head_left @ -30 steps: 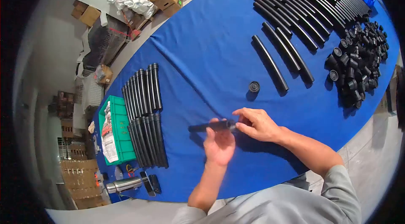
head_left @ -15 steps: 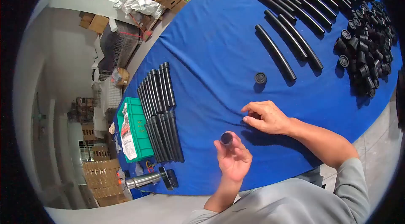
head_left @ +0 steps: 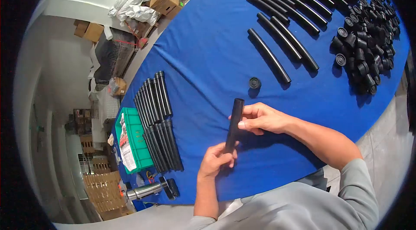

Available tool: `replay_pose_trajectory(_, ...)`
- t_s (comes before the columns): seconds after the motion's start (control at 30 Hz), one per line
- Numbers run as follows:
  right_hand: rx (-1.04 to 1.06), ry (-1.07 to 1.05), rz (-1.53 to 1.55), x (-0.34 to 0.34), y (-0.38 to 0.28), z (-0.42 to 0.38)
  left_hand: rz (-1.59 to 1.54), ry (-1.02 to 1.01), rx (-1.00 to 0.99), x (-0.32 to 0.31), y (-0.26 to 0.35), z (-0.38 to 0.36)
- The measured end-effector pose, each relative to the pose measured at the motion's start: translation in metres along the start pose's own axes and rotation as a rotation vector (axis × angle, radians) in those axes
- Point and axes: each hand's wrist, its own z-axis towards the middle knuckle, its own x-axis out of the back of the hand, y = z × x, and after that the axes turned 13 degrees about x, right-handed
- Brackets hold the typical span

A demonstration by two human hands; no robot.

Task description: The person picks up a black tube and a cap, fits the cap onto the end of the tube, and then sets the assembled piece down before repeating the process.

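A short black tube stands tilted between my hands over the blue cloth. My left hand is closed round its lower end. Higher up, the fingers and thumb of my right hand pinch the tube from the right. A single round black cap rests on the cloth just beyond the tube's upper end. Past it lies a loose black tube, with two more beside it. The tube's lower end is hidden in my left hand.
Many black tubes lie in rows at the far side, by a heap of black caps. At left, two rows of tubes with wider ends adjoin a green crate. A metal cylinder tool sits near the front edge.
The tube has swung from end-on to side view, nearly upright. My right hand has closed on its upper part, while my left hand has moved left and turned. The camera view has shifted slightly.
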Motion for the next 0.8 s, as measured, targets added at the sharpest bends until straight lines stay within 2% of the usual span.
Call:
replay_pose_trajectory(0.13, 0.023, 0.108, 0.056, 0.001, 0.002, 0.001, -0.329, -0.115, -0.133, 0.016, -0.009, 0.0)
replay_pose_trajectory(0.27, 0.017, 0.213, 0.15, 0.001, -0.009, -0.002, -0.795, -0.753, -0.339, 0.031, -0.03, 0.015)
replay_pose_trajectory(0.3, 0.005, 0.228, 0.197, -0.001, -0.008, -0.001, -0.884, -0.855, -0.407, 0.03, -0.04, 0.022)
replay_pose_trajectory(0.33, 0.012, 0.237, 0.235, -0.001, -0.006, -0.001, -0.931, -0.797, -0.536, 0.015, -0.045, 0.028)
replay_pose_trajectory(0.4, 0.025, 0.248, 0.309, 0.002, -0.005, 0.0, -0.738, -0.625, -0.62, -0.003, -0.041, 0.038)
replay_pose_trajectory(0.47, 0.034, 0.221, 0.256, 0.0, -0.004, 0.002, -0.631, -0.351, -0.602, -0.023, -0.025, 0.048)
replay_pose_trajectory(0.57, 0.013, 0.164, 0.183, -0.008, -0.004, 0.0, -0.398, -0.003, -0.683, -0.045, -0.003, 0.067)
replay_pose_trajectory(0.7, -0.019, 0.098, 0.13, -0.004, -0.004, 0.0, -0.471, -0.108, -0.539, -0.055, 0.006, 0.068)
replay_pose_trajectory(0.8, -0.033, -0.001, 0.058, -0.005, -0.004, 0.0, -0.552, -0.153, -0.568, -0.049, -0.007, 0.069)
